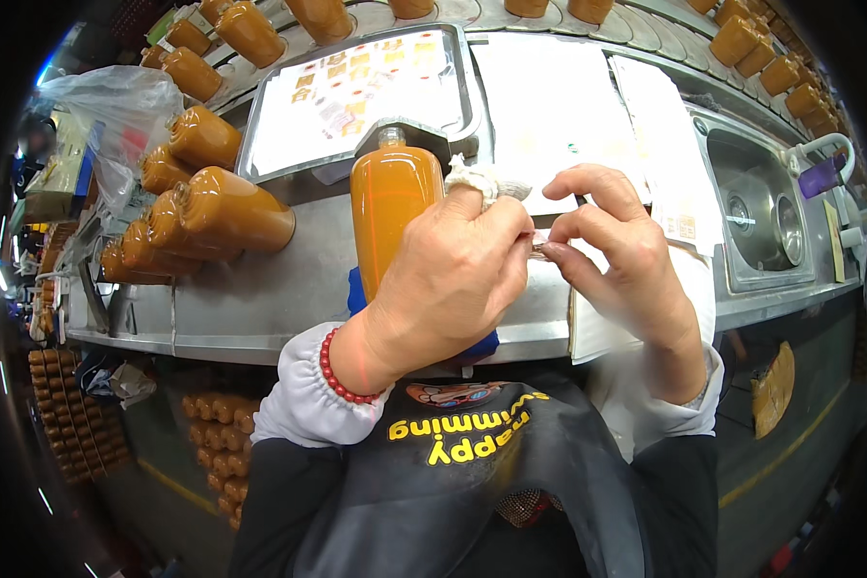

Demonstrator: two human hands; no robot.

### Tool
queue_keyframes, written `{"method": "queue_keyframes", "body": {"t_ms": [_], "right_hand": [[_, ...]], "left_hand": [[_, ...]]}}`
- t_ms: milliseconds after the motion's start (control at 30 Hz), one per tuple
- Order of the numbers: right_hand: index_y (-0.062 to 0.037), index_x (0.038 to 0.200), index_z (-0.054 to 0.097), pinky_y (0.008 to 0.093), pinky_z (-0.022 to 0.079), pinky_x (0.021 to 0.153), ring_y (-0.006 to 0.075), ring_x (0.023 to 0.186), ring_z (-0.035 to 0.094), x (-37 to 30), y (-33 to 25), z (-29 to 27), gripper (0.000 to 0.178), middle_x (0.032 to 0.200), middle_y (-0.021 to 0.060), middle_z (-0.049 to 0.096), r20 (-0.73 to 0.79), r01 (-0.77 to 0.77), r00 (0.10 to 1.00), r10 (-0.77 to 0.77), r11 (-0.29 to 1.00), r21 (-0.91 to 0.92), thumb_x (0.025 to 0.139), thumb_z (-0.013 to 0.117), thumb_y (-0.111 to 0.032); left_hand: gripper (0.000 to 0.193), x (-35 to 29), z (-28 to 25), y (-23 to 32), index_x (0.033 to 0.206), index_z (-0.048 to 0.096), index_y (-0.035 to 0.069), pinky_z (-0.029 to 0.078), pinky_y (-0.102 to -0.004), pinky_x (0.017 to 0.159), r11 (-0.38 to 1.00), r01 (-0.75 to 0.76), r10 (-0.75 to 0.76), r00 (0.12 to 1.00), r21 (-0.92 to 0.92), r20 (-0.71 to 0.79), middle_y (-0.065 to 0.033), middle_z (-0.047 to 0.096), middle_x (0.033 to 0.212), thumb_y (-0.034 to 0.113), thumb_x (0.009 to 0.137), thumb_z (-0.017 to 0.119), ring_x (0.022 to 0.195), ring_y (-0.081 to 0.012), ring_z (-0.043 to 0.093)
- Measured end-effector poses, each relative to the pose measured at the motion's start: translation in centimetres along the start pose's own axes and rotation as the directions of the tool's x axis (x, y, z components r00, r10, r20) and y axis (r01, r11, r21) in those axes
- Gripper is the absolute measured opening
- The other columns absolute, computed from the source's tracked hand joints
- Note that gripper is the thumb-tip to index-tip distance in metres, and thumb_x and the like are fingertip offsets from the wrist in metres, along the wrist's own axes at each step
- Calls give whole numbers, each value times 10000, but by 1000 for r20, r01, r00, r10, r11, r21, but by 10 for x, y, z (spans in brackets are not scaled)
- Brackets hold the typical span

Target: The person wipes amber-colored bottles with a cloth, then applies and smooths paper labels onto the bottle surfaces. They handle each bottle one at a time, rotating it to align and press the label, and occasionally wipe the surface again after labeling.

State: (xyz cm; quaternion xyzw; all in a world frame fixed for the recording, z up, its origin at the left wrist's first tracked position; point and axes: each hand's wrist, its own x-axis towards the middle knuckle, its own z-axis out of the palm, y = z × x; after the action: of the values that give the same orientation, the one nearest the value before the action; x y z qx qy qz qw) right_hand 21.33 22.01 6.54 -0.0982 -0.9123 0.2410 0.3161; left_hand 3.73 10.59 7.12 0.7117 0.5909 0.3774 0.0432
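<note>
My left hand is closed, with a crumpled white cloth poking out of the top of its grip. Its finger and thumb tips meet a small, thin, pale piece. The thumb and forefinger of my right hand pinch the other side of that piece, while the other fingers curl loosely above. Whether it is a label or a decal cannot be made out. Just left of my left hand is a glossy orange-brown bottle, its clear neck pointing away from me. Something blue shows by its lower end, partly hidden by my left hand.
A metal tray behind the bottle holds a white sheet with small printed pieces. White papers lie right of it. More brown bottles stand at left and on a conveyor behind. A sink is at right.
</note>
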Motion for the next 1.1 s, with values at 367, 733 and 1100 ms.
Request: {"method": "queue_keyframes", "body": {"t_ms": [367,733,1100], "right_hand": [[-15,989,683,380,532,863,314,1122,610,24,-10,-34,274,1220,151,623,-31,41,998,-48,983,-178,737,786,16],[-33,875,623,299,493,919,185,1110,611,16,59,-86,99,1225,105,623,-9,-86,996,85,994,-62,924,694,-83],[-9,907,663,314,457,943,187,1080,599,25,78,-88,145,1204,98,629,-44,-57,997,62,991,121,915,738,-134]], "left_hand": [[113,39,-13,7,886,578,-19,538,-401,668,942,-267,272,962,204,3,-187,565,787,16,817,661,731,-350,637],[78,74,-8,2,979,673,49,433,-346,623,954,-281,285,958,106,-19,-76,657,749,48,908,643,691,-232,546],[416,103,23,-30,1299,617,20,504,-343,753,983,-147,147,989,-111,-13,-190,635,1129,235,944,647,887,-212,580]]}}
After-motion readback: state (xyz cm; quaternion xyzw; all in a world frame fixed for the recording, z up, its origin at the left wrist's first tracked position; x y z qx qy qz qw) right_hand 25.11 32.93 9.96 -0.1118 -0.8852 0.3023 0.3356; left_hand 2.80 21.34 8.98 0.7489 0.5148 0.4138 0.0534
